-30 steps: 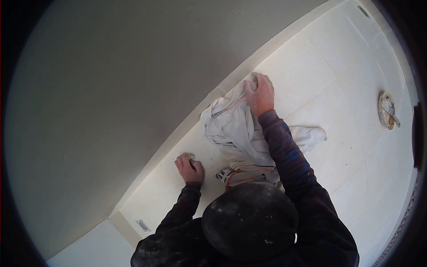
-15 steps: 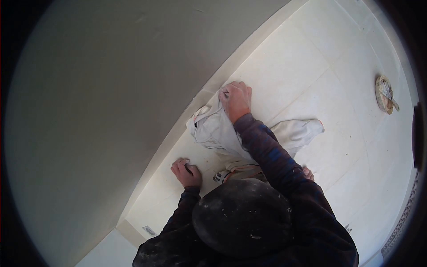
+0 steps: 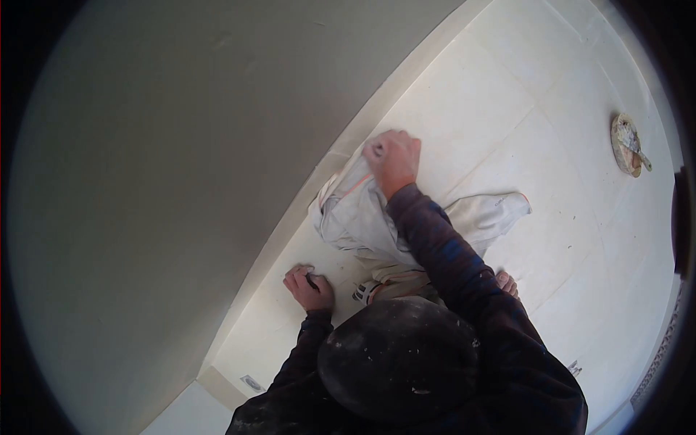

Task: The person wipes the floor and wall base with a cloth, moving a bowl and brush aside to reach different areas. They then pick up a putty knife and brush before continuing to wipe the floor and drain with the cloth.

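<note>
My right hand [image 3: 394,161] is closed round part of a whitish cloth [image 3: 357,217], near the foot of the wall. The cloth lies crumpled on the pale tiled floor, and another part of it spreads out beyond my right forearm. Lower left, my left hand [image 3: 310,288] rests on the floor with its fingers curled round a small dark object [image 3: 312,281], too small to name. Some of the cloth is hidden under my right sleeve.
A grey wall [image 3: 159,159] with a pale skirting [image 3: 290,210] runs diagonally along the left. At the far right a round, stained dish [image 3: 621,148] holds a spatula-like tool. A bare foot [image 3: 507,283] shows beside my right arm.
My right hand has shifted slightly to the right, and the cloth near it has changed its folds. The whole view has moved a little; my left hand keeps its grip.
</note>
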Action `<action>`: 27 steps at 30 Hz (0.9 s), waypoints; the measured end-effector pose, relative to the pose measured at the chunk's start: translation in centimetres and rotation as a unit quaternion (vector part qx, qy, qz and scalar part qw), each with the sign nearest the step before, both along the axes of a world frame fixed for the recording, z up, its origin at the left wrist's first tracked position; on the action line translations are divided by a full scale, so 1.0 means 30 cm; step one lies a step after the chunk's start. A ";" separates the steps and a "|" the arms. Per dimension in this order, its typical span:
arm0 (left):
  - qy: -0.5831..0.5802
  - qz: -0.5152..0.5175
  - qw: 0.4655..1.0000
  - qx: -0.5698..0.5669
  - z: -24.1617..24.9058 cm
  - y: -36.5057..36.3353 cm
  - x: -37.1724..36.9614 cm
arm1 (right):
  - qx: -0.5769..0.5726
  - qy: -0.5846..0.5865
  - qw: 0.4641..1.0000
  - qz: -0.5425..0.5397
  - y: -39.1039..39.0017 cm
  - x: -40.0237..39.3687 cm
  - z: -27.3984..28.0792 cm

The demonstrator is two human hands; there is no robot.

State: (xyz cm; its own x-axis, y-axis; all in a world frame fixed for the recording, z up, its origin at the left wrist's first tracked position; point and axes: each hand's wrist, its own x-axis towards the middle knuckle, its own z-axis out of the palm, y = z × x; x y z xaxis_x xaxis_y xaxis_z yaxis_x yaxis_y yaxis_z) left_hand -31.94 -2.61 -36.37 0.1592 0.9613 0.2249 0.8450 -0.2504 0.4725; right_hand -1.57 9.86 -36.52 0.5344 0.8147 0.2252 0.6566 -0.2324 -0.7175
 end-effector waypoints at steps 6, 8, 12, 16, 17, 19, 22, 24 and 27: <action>0.001 0.017 1.000 -0.013 -0.005 0.000 0.002 | -0.029 0.006 0.999 -0.028 0.021 -0.024 0.005; 0.009 0.006 1.000 -0.011 -0.006 -0.002 -0.012 | -0.021 0.014 0.999 0.042 -0.026 -0.119 -0.008; 0.013 -0.003 1.000 0.015 0.020 0.004 0.020 | 0.024 0.064 0.996 0.061 -0.058 -0.101 0.043; 0.000 0.004 1.000 0.015 0.022 -0.005 0.022 | -0.021 -0.011 0.999 -0.035 -0.050 0.021 0.052; 0.001 0.008 1.000 0.003 0.020 -0.007 0.018 | -0.021 -0.013 0.999 -0.033 -0.044 0.024 0.053; 0.002 0.011 1.000 -0.006 0.013 -0.003 0.011 | -0.038 -0.007 0.999 -0.023 -0.028 0.022 0.059; 0.015 0.006 1.000 -0.009 0.007 0.002 0.008 | -0.048 -0.004 0.998 -0.029 -0.026 0.000 0.060; 0.019 0.007 1.000 0.010 0.016 -0.001 0.020 | -0.054 0.007 0.998 -0.035 -0.029 -0.026 0.057; 0.015 0.002 1.000 0.021 0.007 0.004 0.016 | -0.067 0.019 0.997 -0.046 -0.031 -0.053 0.060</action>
